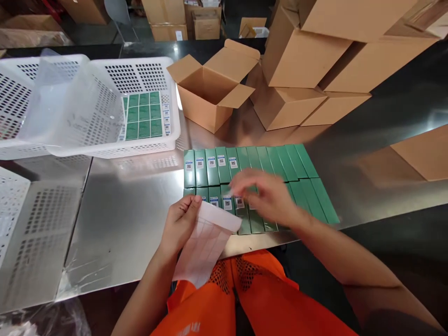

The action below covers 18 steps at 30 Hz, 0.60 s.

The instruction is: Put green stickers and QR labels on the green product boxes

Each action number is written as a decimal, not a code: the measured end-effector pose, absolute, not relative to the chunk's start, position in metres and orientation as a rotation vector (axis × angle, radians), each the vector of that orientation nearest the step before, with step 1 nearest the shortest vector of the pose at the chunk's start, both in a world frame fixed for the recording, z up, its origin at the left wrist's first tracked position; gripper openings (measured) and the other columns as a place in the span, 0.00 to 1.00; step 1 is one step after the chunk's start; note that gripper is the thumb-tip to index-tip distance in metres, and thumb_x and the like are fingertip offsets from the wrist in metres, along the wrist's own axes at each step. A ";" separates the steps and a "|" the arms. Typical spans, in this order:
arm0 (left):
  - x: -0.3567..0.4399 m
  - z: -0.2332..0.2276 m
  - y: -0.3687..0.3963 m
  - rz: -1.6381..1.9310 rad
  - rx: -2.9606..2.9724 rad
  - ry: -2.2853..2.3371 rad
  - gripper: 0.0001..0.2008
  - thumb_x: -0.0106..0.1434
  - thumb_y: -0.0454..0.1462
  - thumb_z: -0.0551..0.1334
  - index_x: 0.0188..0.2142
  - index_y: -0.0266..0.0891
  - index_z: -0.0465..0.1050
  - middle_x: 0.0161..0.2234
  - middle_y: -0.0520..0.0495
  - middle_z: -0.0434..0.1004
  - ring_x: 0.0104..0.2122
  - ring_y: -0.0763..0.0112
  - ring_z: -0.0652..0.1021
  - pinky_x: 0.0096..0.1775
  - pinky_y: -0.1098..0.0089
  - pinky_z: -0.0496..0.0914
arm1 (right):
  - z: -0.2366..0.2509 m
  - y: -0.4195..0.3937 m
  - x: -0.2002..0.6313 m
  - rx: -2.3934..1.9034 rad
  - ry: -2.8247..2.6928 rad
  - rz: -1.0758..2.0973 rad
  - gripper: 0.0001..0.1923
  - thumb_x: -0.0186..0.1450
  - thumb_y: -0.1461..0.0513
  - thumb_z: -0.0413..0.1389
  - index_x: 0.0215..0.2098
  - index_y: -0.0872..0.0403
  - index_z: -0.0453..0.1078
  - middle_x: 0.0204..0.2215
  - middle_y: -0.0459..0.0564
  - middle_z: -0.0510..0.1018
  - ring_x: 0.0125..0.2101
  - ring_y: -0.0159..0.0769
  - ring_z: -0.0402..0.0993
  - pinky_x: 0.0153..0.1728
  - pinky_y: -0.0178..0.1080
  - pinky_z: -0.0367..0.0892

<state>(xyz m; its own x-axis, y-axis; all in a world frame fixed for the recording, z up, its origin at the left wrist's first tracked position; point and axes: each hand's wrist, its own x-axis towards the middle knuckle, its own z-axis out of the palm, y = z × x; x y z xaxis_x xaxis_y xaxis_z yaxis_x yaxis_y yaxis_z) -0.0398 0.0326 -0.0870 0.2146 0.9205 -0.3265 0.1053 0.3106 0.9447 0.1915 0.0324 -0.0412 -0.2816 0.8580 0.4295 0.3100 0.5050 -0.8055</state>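
- The left hand (180,221) is pinching the top edge of a white label sheet (206,247) between thumb and fingers, closed firmly on it; the sheet is hanging down from that pinch over the table's near edge toward an orange vest (252,298).
- The right hand (266,196) is hovering blurred just over the green boxes (252,186), fingers loosely spread; whether a label is sitting on a fingertip cannot be told.
- The green boxes are lying flat in two rows, side by side and touching, directly ahead of both hands; the sheet's upper corner is overlapping the near row.
- Boxes toward the left of each row are showing small white-and-blue stickers (211,161); those toward the right are showing plain green.
- The steel table (122,219) is carrying everything.
- Farther back on the left, a white perforated basket (154,140) is holding more green boxes.
- Behind the rows, an open cardboard carton (213,91) is standing beside stacked closed cartons (315,70).
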 end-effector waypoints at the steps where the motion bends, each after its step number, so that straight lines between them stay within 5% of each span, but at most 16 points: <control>1: -0.040 -0.088 0.032 0.769 1.153 1.245 0.27 0.60 0.59 0.63 0.22 0.38 0.65 0.19 0.55 0.59 0.22 0.75 0.60 0.24 0.74 0.57 | -0.040 0.045 0.206 -1.120 -1.669 0.824 0.03 0.69 0.63 0.57 0.36 0.49 0.69 0.33 0.44 0.79 0.36 0.33 0.77 0.40 0.39 0.72; 8: -0.038 -0.089 0.031 0.711 1.304 1.289 0.26 0.64 0.57 0.59 0.23 0.39 0.64 0.19 0.55 0.55 0.22 0.75 0.58 0.25 0.74 0.55 | -0.063 0.124 0.272 -1.630 -1.176 1.407 0.28 0.52 0.69 0.70 0.39 0.49 0.56 0.18 0.35 0.72 0.21 0.30 0.71 0.25 0.33 0.68; 18: -0.041 -0.092 0.029 0.718 1.311 1.308 0.25 0.65 0.56 0.59 0.24 0.39 0.65 0.20 0.55 0.56 0.23 0.74 0.59 0.25 0.74 0.55 | -0.073 0.129 0.263 -1.930 -1.479 1.057 0.29 0.48 0.65 0.70 0.38 0.47 0.56 0.20 0.36 0.70 0.21 0.33 0.68 0.24 0.37 0.63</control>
<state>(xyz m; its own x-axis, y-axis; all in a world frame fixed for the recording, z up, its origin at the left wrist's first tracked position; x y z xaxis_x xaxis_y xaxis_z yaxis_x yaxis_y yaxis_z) -0.0410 0.0286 -0.0924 0.2083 0.9408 -0.2675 0.2791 0.2049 0.9381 0.2629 0.1289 -0.0734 0.1152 0.9519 -0.2840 0.5768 -0.2969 -0.7611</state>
